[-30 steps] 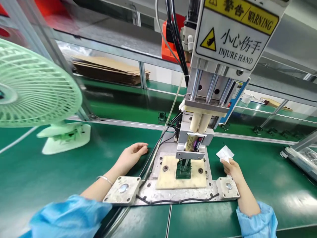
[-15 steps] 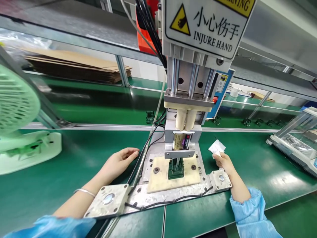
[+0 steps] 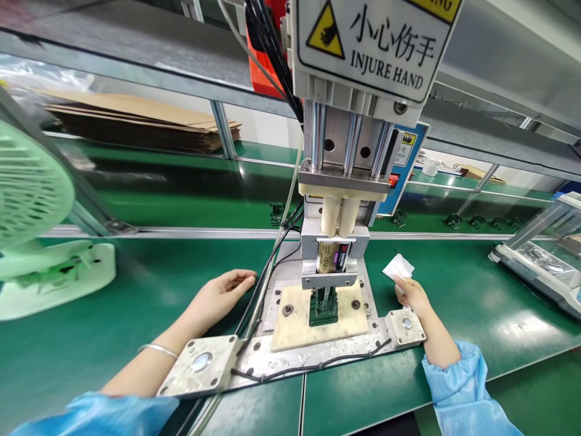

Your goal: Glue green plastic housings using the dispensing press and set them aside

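My left hand rests on the green bench beside the press cables. Its fingers are a little curled and apart from the thumb, with nothing in them. Between the fingers and thumb of my right hand is a small crumpled white sheet, perhaps paper or tissue. The press stands between my hands. Two batteries sit upright in its holder, under two cream rods. Below the holder, a dark green plastic part lies on a cream plate.
A metal button box stands by my left forearm and another by my right wrist. Black cables run along the press's left side. There is a green fan at left and a clear-walled scale at right.
The view has shifted slightly. Both hands stay in about the same places, and the right still holds the white sheet. The press looks unchanged.
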`<state>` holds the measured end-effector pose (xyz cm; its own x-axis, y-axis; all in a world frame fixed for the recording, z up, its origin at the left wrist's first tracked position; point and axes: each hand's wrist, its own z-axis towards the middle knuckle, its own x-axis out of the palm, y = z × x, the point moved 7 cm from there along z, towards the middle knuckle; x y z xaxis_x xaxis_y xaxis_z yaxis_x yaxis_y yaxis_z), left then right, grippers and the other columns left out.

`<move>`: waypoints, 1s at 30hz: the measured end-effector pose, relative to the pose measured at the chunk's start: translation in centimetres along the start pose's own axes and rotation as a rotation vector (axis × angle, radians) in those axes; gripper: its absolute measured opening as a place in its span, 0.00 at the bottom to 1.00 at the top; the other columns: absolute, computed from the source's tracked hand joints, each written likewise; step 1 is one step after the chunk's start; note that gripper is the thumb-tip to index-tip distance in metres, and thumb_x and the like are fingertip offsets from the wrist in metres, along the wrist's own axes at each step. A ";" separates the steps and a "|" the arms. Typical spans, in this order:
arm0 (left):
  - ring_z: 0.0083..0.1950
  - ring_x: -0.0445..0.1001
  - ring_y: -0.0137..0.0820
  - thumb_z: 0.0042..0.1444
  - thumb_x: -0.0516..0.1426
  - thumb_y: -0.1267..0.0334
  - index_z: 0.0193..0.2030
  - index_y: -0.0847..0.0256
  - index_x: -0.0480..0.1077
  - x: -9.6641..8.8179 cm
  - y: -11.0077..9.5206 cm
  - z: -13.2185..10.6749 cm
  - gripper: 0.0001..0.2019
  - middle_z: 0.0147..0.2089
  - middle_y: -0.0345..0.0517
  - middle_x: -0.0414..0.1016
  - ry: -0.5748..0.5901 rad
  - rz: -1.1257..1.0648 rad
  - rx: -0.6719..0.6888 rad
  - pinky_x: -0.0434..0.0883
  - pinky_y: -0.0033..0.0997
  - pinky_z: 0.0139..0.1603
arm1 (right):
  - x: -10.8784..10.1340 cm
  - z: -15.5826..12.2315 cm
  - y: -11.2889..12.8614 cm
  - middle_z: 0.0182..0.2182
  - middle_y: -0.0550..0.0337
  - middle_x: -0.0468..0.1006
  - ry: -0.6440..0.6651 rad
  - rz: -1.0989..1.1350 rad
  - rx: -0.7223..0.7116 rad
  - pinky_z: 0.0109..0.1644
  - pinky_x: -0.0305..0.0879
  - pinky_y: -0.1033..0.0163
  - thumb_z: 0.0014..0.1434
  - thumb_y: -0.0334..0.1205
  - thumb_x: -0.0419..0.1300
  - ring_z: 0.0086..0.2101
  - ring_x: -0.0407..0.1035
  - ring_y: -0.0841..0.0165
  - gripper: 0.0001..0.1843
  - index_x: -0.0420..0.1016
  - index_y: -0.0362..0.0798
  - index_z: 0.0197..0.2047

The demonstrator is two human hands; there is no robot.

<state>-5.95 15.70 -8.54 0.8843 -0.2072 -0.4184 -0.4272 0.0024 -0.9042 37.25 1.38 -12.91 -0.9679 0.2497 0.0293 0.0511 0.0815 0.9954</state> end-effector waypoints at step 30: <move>0.46 0.78 0.45 0.32 0.63 0.29 0.39 0.61 0.76 0.0 0.0 0.1 0.38 0.41 0.51 0.82 -0.006 -0.014 0.040 0.73 0.40 0.53 | -0.5 -0.2 0.3 0.11 0.71 0.50 -0.119 0.017 -0.005 0.15 0.36 0.68 0.38 0.69 0.71 0.12 0.43 0.78 0.35 0.59 0.49 0.19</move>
<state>-5.96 15.83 -8.52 0.8916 -0.2012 -0.4058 -0.4066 0.0389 -0.9128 37.70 1.06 -12.56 -0.9307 0.3641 0.0351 0.0654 0.0712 0.9953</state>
